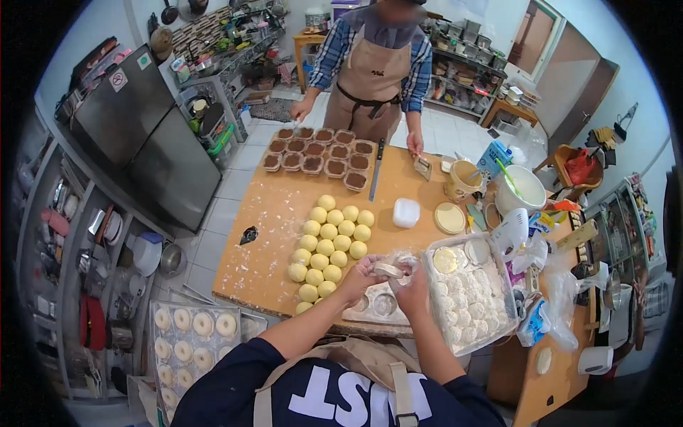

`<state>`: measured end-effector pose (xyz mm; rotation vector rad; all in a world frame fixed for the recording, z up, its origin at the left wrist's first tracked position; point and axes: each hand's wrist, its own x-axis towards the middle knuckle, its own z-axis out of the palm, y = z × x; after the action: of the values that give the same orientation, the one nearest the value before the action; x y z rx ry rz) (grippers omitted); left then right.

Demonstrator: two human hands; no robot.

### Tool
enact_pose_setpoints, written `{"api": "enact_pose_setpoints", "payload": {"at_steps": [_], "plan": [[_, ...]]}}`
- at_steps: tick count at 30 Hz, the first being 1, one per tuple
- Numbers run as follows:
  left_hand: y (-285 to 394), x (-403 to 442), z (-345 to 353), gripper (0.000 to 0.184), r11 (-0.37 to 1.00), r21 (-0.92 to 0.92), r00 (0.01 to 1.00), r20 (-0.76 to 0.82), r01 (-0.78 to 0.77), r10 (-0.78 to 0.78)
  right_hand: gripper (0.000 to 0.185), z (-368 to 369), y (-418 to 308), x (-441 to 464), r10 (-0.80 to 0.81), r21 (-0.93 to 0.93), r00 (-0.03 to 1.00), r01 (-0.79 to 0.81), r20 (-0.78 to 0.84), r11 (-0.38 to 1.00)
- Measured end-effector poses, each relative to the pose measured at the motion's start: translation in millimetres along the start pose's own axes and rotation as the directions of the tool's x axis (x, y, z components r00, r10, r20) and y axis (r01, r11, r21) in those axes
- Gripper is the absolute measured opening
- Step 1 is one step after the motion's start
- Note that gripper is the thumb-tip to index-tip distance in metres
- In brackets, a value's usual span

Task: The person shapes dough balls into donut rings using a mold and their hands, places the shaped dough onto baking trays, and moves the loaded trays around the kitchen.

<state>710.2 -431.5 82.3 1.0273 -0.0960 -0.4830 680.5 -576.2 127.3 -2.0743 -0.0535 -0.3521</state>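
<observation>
A pale, flour-dusted round piece is held between my two hands, above a white mould tray with round hollows. My left hand has its fingers closed around the piece's left side. My right hand grips it from the right, fingers bent. Left of my hands, yellow dough balls lie in rows on the wooden table. To the right stands a clear container holding many white floured pieces and a yellow disc near its back corner.
Across the table stands a co-worker behind brown-filled cups. A knife, white tub, bowl and mixer lie around. Ring-shaped dough sits on a tray at lower left. A fridge stands behind.
</observation>
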Motion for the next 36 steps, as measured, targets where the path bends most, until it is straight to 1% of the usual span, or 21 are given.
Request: {"api": "enact_pose_setpoints", "payload": {"at_steps": [3,6,9,10,12,13,16,17,20,21,23,24,25,28,29,32,33,35,36], "plan": [[1.2,2.7,2.1,0.049,0.999,-0.038,0.999,0.037,-0.015,0.016,0.037,-2.4,-10.9,-3.9,-0.015,-0.019,0.991,0.013,-0.131,1.000],[-0.3,6.4,11.0,0.046,0.991,0.112,0.997,0.008,-0.072,0.071,0.039,-7.8,1.3,-9.2,0.072,0.161,0.987,-0.048,-0.144,0.986],[-4.7,18.2,30.7,0.046,0.960,0.243,0.989,0.001,-0.141,0.145,0.042,-13.6,22.0,-11.7,0.142,0.415,0.967,-0.042,-0.212,0.909],[-6.0,22.4,38.8,0.046,0.944,0.286,0.985,0.000,-0.164,0.171,0.043,-19.7,25.9,-10.9,0.165,0.406,0.953,-0.049,-0.255,0.912],[-7.1,27.8,59.7,0.048,0.887,0.412,0.978,0.085,-0.206,0.188,0.045,-34.4,31.6,-8.2,0.211,0.395,0.916,-0.064,-0.341,0.916],[-7.3,31.3,70.2,0.049,0.851,0.472,0.973,0.128,-0.231,0.192,0.046,-44.0,35.4,-7.2,0.250,0.407,0.906,-0.098,-0.340,0.908],[-24.4,47.1,97.2,0.048,0.882,0.409,0.962,0.228,-0.233,0.149,0.054,-85.3,55.3,-4.2,0.165,0.120,0.979,-0.151,-0.123,0.981],[-38.3,52.5,101.8,0.046,0.955,0.255,0.968,0.234,-0.149,0.088,0.063,-96.0,62.8,-3.1,0.237,0.168,0.963,-0.214,-0.130,0.962],[-60.2,67.7,115.7,0.051,0.855,0.414,0.906,0.401,-0.313,0.138,0.064,-133.0,82.9,-4.3,0.253,-0.002,0.919,-0.266,-0.303,0.964],[-62.2,70.3,132.5,0.060,0.797,0.387,0.847,0.456,-0.464,0.271,0.073,-144.4,91.7,-6.3,0.261,-0.107,0.916,-0.306,-0.305,0.946],[-63.6,73.5,161.8,0.063,0.922,0.305,0.922,0.371,-0.237,0.115,0.082,-160.9,101.8,-11.9,0.148,-0.234,0.941,-0.224,-0.304,0.946],[-65.0,75.8,174.6,0.065,0.960,0.253,0.945,0.326,-0.118,0.030,0.086,-168.6,106.4,-13.2,0.090,-0.297,0.953,-0.179,-0.290,0.938],[-85.3,84.9,178.0,0.071,0.943,0.307,0.958,0.284,-0.124,0.034,0.088,-177.6,111.3,-12.8,0.117,-0.263,0.941,-0.207,-0.318,0.942],[-104.7,95.1,188.8,0.072,0.947,0.284,0.901,0.433,-0.152,0.015,0.095,-203.3,126.8,-13.1,0.206,-0.157,0.899,-0.284,-0.386,0.946],[-111.7,98.4,192.5,0.071,0.943,0.290,0.918,0.395,-0.165,0.039,0.094,-204.9,154.6,-16.9,0.186,-0.265,0.910,-0.295,-0.370,0.918],[-105.9,99.8,218.1,0.073,0.936,0.337,0.931,0.363,-0.097,-0.034,0.089,-221.0,136.5,-18.0,0.089,-0.401,0.971,-0.175,-0.224,0.899],[-109.0,99.0,224.3,0.075,0.928,0.361,0.944,0.328,-0.089,-0.037,0.088,-222.9,139.7,-16.1,0.073,-0.340,0.960,-0.166,-0.271,0.926],[-107.6,95.9,229.0,0.074,0.935,0.320,0.930,0.368,-0.155,0.028,0.085,-228.9,146.6,-13.0,0.050,-0.215,0.931,-0.136,-0.361,0.967],[-106.0,93.8,231.1,0.074,0.935,0.300,0.920,0.387,-0.190,0.062,0.085,-232.8,146.1,-12.4,0.091,-0.258,0.943,-0.179,-0.319,0.949]]}}
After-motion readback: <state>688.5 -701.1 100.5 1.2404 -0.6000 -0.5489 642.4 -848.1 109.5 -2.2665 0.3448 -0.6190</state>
